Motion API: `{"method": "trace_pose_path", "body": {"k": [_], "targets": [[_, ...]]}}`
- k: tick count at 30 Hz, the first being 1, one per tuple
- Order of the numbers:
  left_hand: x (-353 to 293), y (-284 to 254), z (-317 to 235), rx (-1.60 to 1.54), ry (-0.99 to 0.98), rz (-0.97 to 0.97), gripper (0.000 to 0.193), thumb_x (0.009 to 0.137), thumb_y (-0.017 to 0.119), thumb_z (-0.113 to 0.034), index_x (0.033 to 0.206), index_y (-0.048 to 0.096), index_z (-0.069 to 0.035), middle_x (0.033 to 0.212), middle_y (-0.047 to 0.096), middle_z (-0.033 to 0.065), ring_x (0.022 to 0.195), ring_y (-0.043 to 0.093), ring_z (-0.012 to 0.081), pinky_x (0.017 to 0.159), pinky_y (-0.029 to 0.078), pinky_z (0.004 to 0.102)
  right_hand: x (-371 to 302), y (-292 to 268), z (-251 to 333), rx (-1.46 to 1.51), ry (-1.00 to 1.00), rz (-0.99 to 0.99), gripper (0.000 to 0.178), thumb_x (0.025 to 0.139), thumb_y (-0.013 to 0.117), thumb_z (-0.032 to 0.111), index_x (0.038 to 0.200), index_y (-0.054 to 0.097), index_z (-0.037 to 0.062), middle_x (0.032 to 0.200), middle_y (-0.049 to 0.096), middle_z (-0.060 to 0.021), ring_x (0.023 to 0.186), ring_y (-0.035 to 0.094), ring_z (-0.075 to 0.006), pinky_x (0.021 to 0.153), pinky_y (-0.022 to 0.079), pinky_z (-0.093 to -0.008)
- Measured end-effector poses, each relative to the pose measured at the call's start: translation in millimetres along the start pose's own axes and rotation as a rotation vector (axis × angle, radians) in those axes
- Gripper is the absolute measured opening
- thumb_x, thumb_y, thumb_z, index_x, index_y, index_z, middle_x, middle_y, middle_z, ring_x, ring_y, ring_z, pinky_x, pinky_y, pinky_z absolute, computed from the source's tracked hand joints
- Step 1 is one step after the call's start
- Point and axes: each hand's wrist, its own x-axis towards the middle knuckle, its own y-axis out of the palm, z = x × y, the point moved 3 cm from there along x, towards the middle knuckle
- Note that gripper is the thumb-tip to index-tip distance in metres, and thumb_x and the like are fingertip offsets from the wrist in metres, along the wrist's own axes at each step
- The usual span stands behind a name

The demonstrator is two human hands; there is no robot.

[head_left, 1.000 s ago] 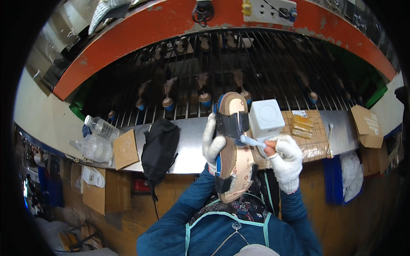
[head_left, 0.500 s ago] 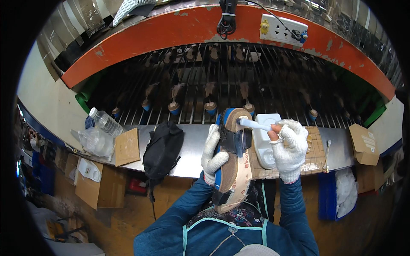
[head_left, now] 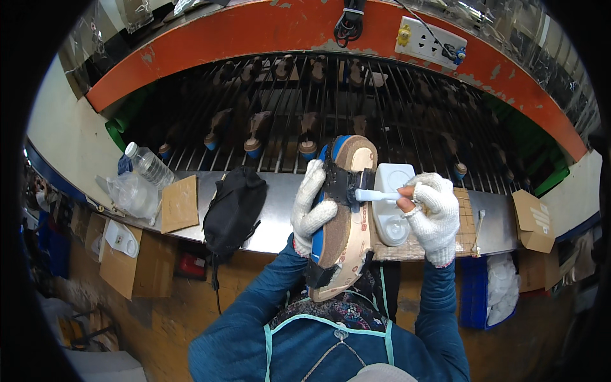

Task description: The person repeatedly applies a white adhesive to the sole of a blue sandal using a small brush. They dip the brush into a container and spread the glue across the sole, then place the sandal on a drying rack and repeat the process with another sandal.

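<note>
My left hand (head_left: 310,210), in a white fingertip-less glove, clasps the left side of a shoe upper on a blue last (head_left: 337,239), bottom turned up and tilted lengthwise toward me. Its underside is brown around a pale printed insole, and a black strap (head_left: 340,186) folds over the edge. Between thumb and fingers of my gloved right hand (head_left: 434,216) is a small brush with a white handle (head_left: 379,195). The brush head touches the strap's folded edge near the middle of the sole. Behind it, a white plastic container (head_left: 393,223) stands on a brown mat (head_left: 466,223).
A black cloth bag (head_left: 235,213), cardboard piece (head_left: 179,204) and clear bottle (head_left: 151,164) sit on the metal ledge to the left. Ahead, a rod conveyor (head_left: 407,134) carries several lasted shoes beneath an orange frame (head_left: 254,35). An open carton (head_left: 533,219) is at right.
The brush has moved from the pale patch at the sole's far end down toward me, onto the black strap's edge. My left hand keeps its hold. The whole view has shifted slightly.
</note>
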Motion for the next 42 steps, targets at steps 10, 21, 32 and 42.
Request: {"method": "trace_pose_path", "body": {"k": [10,21,32,42], "targets": [[28.7,14.4,-13.5,-0.169,0.187,-0.057,0.054,0.09,0.066,-0.016,0.141,0.054,-0.004,0.153,0.044,0.0206,0.145,0.038,0.0368,0.122,0.026,0.0498,9.8,-11.7,2.2,0.29,-0.072,0.105,0.02,0.073,0.084,0.014,0.09,0.077,0.006,0.089,0.068,-0.0058,0.09,0.059,-0.0216,0.079,0.046,-0.0348],[21.7,2.2,-8.7,0.056,0.243,-0.128,0.04,0.089,0.07,-0.019,0.128,0.062,-0.019,0.15,0.046,0.0212,0.142,0.04,0.0425,0.119,0.027,0.0566,-44.6,10.2,4.1,0.412,0.286,0.083,0.017,0.08,0.08,0.015,0.092,0.077,0.0033,0.088,0.067,-0.0094,0.087,0.06,-0.0218,0.078,0.047,-0.0326],[16.6,2.7,-19.2,0.12,0.293,-0.111,0.049,0.087,0.071,-0.022,0.134,0.059,-0.015,0.149,0.046,0.0243,0.141,0.041,0.0457,0.119,0.025,0.0582,-35.6,13.6,15.1,0.058,0.126,-0.137,0.02,0.075,0.083,0.008,0.094,0.077,0.0066,0.091,0.069,-0.0079,0.088,0.06,-0.0243,0.08,0.044,-0.0355],[22.5,-1.3,-23.4,0.175,0.321,-0.086,0.05,0.086,0.071,-0.023,0.134,0.058,-0.016,0.148,0.047,0.0221,0.141,0.041,0.0436,0.12,0.024,0.0589,-19.9,11.1,18.5,-0.074,-0.057,-0.228,0.022,0.072,0.084,0.008,0.093,0.077,0.0069,0.092,0.071,-0.0078,0.087,0.061,-0.0243,0.083,0.042,-0.0359]]}}
